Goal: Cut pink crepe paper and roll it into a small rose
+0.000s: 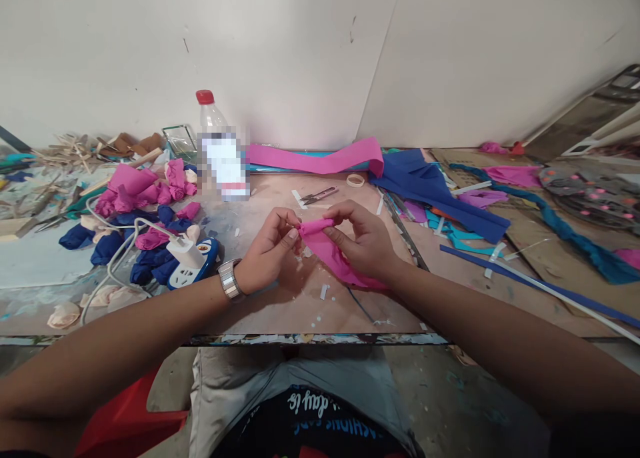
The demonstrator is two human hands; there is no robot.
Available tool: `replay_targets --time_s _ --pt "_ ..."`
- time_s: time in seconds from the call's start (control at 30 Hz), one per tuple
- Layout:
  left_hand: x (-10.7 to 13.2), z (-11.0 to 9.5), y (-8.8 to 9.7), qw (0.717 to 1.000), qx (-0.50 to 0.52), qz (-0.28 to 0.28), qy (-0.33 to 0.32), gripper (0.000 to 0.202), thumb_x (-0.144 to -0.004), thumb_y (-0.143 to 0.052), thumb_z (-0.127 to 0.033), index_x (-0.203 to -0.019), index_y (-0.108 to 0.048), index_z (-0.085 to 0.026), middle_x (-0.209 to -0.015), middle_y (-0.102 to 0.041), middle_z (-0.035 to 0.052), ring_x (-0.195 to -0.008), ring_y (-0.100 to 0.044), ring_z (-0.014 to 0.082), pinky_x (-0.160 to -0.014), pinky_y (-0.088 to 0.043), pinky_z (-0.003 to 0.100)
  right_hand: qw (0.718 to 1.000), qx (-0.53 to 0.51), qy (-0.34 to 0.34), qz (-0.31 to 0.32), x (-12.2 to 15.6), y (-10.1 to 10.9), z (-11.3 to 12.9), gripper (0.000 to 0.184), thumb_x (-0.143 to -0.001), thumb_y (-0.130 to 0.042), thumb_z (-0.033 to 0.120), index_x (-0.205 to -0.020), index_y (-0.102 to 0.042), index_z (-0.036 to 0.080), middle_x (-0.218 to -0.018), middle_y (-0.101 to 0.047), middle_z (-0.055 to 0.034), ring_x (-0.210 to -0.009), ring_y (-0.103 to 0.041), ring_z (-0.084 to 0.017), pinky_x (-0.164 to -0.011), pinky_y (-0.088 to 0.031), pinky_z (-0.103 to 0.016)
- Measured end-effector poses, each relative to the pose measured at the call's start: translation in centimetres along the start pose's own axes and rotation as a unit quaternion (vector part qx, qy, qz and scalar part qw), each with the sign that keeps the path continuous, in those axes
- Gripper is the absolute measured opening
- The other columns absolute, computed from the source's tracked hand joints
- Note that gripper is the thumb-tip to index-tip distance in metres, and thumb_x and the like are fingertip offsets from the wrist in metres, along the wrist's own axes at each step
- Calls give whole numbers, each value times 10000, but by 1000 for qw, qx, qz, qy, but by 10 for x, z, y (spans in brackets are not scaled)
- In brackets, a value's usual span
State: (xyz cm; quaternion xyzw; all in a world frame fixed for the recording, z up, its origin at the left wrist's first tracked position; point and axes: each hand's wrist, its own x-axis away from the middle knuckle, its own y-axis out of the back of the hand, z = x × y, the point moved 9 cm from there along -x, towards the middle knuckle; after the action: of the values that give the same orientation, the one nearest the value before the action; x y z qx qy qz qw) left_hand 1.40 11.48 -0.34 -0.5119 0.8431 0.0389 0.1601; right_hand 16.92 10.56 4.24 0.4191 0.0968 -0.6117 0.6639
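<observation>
Both hands meet over the middle of the worktable (pixel 280 311). A strip of pink fabric (pixel 330 251) runs between them. My left hand (pixel 270 248), with a metal watch on the wrist, pinches the rolled end of the strip with its fingers closed. On the other side, my right hand (pixel 363 241) curls its fingers around the same strip, which trails down under the palm toward the table.
Pink and blue rolled fabric pieces (pixel 145 211) lie at the left beside a white plug on a power strip (pixel 193 261). A plastic bottle (pixel 220 148), small scissors (pixel 320 195) and a tape roll (pixel 355 180) sit behind. Blue cloth (pixel 435 191) and strips spread to the right.
</observation>
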Motion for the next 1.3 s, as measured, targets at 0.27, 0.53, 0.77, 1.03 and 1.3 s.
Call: replay_targets --time_s 0.27,0.53,0.77,1.03,1.3 --pt "0 -3 15 997 -35 -71 4 263 -955 -621 -436 -891 -514 -205 -831 -532 -7 -740 -515 129 -749 -442 279 995 30 97 -6 0 3 20 110 -943 -669 215 -1045 -669 258 -1015 -690 -55 -960 -655 -216 -840 -542 -390" --pt "0 -14 27 978 -153 -140 -3 244 -871 -708 -392 -828 -637 -162 -723 -554 -7 -660 -476 119 -632 -391 261 988 77 136 5 2 0 29 135 -948 -661 198 -1046 -705 280 -1017 -700 -59 -962 -668 -223 -822 -558 -404" --pt "1 -13 30 971 -182 -152 -8 233 -826 -749 -390 -830 -713 -160 -747 -613 16 -680 -527 133 -649 -434 272 979 104 172 30 3 -3 42 171 -950 -666 189 -1065 -708 309 -991 -716 -43 -945 -664 -217 -832 -515 -404" --pt "-1 -12 31 968 -196 -155 1 196 -818 -717 -357 -791 -677 -167 -727 -612 6 -661 -514 133 -647 -419 273 980 113 156 51 4 -7 41 127 -971 -648 230 -1038 -715 314 -991 -726 -33 -933 -658 -212 -831 -492 -397" --pt "-2 -3 24 973 -202 -104 31 147 -891 -571 -290 -794 -587 -181 -671 -524 -24 -622 -440 126 -614 -348 267 982 101 151 57 4 -8 41 112 -962 -661 238 -1042 -707 301 -1000 -729 -42 -955 -668 -220 -851 -513 -400"
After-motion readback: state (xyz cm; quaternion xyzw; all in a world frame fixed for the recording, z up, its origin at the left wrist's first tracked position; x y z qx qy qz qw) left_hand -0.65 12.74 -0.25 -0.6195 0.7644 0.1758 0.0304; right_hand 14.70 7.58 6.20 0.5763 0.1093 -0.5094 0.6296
